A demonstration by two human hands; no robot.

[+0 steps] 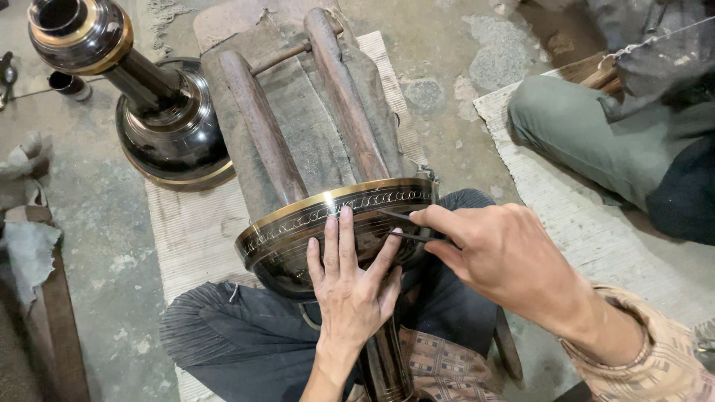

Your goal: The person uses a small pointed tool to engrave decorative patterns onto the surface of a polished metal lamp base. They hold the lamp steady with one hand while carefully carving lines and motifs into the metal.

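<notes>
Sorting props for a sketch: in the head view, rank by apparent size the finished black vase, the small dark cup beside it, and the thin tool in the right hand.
1. Vase
2. Tool, much nearer the camera
3. Cup; its rank against the tool is unsure

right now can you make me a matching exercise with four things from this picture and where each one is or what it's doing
Things:
1. left hand
2. right hand
3. second black vase
4. other person's knee

Places or states:
A. stands on the mat at upper left, untouched
B. lies flat on the black bowl, fingers spread
C. pinches a thin pointed tool against the engraved band
D. rests on the woven mat at upper right

Pairs: 1-B, 2-C, 3-A, 4-D
</notes>
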